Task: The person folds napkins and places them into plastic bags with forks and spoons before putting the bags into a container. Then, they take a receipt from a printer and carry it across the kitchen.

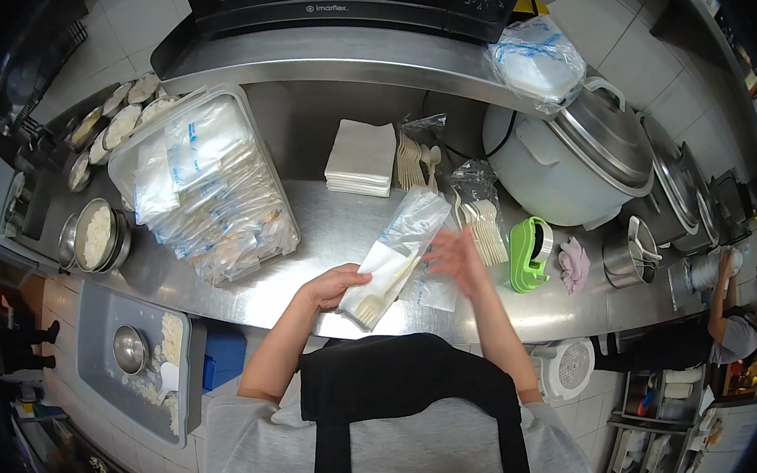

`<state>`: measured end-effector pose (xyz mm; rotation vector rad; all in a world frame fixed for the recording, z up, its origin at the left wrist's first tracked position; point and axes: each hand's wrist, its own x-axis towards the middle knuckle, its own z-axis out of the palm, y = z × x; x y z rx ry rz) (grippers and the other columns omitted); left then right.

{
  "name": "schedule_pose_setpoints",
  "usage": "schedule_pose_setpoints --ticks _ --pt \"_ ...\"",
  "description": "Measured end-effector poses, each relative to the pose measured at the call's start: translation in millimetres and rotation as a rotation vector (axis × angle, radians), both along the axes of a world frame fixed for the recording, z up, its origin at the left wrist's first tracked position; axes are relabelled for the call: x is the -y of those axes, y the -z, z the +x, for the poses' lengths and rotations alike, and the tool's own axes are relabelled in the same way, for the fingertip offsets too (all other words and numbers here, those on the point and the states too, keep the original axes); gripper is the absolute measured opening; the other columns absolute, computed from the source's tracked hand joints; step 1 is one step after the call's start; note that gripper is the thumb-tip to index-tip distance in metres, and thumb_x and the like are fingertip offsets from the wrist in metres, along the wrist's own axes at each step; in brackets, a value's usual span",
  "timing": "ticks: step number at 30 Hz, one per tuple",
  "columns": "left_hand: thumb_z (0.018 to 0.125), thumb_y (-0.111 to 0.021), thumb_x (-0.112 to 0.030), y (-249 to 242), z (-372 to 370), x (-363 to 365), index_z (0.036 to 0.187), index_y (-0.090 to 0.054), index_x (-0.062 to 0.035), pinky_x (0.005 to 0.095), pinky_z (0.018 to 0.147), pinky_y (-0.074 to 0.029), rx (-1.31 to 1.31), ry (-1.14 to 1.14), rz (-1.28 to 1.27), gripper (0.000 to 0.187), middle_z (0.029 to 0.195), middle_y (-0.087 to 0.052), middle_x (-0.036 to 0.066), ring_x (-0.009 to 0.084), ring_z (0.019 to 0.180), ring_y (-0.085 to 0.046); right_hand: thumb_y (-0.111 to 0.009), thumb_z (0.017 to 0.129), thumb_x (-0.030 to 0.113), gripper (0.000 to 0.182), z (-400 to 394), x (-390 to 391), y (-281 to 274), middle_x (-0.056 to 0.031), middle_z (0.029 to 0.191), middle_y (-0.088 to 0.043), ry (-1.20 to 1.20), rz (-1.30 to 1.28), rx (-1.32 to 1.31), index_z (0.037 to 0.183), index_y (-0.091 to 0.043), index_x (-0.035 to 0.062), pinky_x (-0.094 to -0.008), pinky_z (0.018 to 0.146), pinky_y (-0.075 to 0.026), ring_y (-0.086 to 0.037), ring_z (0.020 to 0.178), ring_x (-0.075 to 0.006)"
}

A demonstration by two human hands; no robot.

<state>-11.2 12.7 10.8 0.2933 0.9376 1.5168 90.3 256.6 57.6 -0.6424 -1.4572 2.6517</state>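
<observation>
My left hand (336, 286) is closed on the lower left side of a clear plastic cutlery packet (395, 255), which holds a white napkin and pale utensils, a fork head showing at the near end. To the right of the packet, my right hand (457, 261) has its fingers spread and slightly blurred, with nothing seen in them. Flat clear plastic sleeves (435, 294) lie under that side. Behind the packet are a stack of white napkins (361, 156) and pale spoons (415, 164) in plastic. Pale forks (485, 231) lie in an opened bag beside my right hand.
At left, a clear bin (274, 178) is heaped with filled packets. A green tape dispenser (530, 258), a pink cloth (573, 262) and a large cooker (529, 171) stand right. A grey tub (94, 348) holds rice below. Another person (732, 324) works far right.
</observation>
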Motion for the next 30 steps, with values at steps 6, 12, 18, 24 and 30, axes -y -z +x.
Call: schedule_pose_setpoints --ticks 6,12,18,24,30 --pt "0.085 -0.058 -0.023 1.6 -2.3 -9.1 0.114 -0.046 0.0111 0.0310 0.087 -0.045 -0.012 -0.057 0.014 0.046 0.111 -0.056 0.018 0.0217 0.099 -0.058 -0.061 0.083 0.017 0.021 -31.7 22.5 22.0 -0.0076 0.088 -0.062 -0.100 0.046 -0.053 0.096 -0.058 -0.0001 -0.0279 0.067 -0.046 -0.058 0.076 -0.0141" --pt "0.082 -0.060 -0.017 -59.2 -10.3 -23.9 0.112 -0.053 0.0000 0.0308 0.084 -0.043 -0.742 -0.429 0.090 0.035 0.107 -0.059 0.009 0.0186 0.097 -0.056 -0.063 0.075 0.004 0.006 -51.9 44.0 -43.9 -0.0080 0.085 -0.061 0.036 0.840 -0.483 0.081 -0.062 0.0025 -0.0293 0.073 -0.043 -0.055 0.079 -0.0187" --pt "0.073 -0.064 -0.005 -39.0 10.6 -9.0 0.079 -0.066 -0.0050 0.0305 0.075 -0.045 -1.319 -0.551 -0.123 0.006 0.085 -0.065 0.009 0.0203 0.082 -0.060 -0.065 0.069 0.006 0.013 -19.2 52.1 26.0 -0.0098 0.084 -0.060 -0.055 1.282 -0.665 0.081 -0.064 0.0028 -0.0327 0.080 -0.042 -0.053 0.087 -0.0281" --pt "0.080 -0.062 -0.013 23.2 42.1 -6.3 0.082 -0.062 0.0022 0.0250 0.058 -0.045 -1.056 -0.479 -0.364 0.016 0.066 -0.062 0.009 0.0132 0.060 -0.058 -0.062 0.075 0.009 0.010 15.9 55.9 81.7 -0.0112 0.081 -0.061 -0.143 1.092 -0.251 0.082 -0.063 0.0013 -0.0289 0.065 -0.043 -0.055 0.077 -0.0204" --pt "0.085 -0.056 -0.020 36.5 11.0 -22.5 0.081 -0.057 0.0019 0.0233 0.044 -0.041 -0.888 -0.504 -0.336 0.022 0.057 -0.058 0.007 0.0106 0.045 -0.051 -0.055 0.084 0.009 0.015 -3.9 47.4 99.4 -0.0031 0.059 -0.056 -0.125 0.784 -0.060 0.076 -0.058 -0.0021 -0.0224 0.048 -0.038 -0.050 0.051 -0.0080"
